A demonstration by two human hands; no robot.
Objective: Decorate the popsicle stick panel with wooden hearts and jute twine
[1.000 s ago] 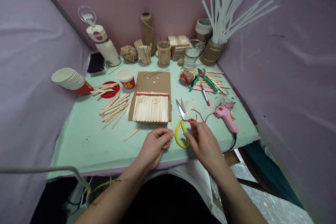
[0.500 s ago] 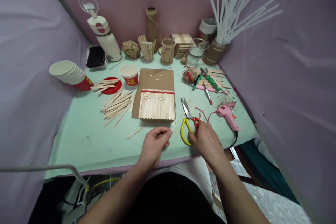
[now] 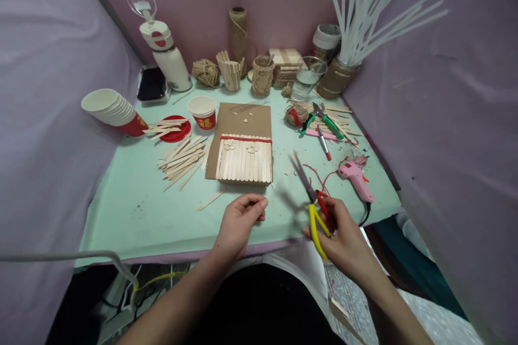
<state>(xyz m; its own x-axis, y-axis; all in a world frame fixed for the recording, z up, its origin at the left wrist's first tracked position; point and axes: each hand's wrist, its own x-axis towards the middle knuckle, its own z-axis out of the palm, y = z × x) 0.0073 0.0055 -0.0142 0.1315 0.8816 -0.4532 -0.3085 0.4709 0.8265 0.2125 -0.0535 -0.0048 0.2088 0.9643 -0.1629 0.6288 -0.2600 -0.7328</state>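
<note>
My right hand point(image 3: 343, 237) grips the yellow-and-red-handled scissors point(image 3: 311, 199) and holds them lifted above the table's front edge, blades pointing up and away. My left hand point(image 3: 239, 221) rests near the front edge with its fingers curled and pinched together; what they hold is too small to make out. Just beyond the left hand lies a panel of wooden craft sticks point(image 3: 245, 159) with a red cord along its top, on a brown cardboard sheet point(image 3: 243, 118). Loose red cord point(image 3: 319, 175) lies right of the panel.
A pink glue gun point(image 3: 356, 177) lies at the right. Loose sticks point(image 3: 182, 159), a red paper cup point(image 3: 203, 113), a red lid point(image 3: 174, 130) and stacked cups point(image 3: 111, 112) are on the left. Green pliers point(image 3: 324, 121), twine, jars, a water glass and a bottle point(image 3: 164, 54) line the back.
My right hand has picked the scissors up off the table and drawn them toward me and to the right. My left hand has hardly moved.
</note>
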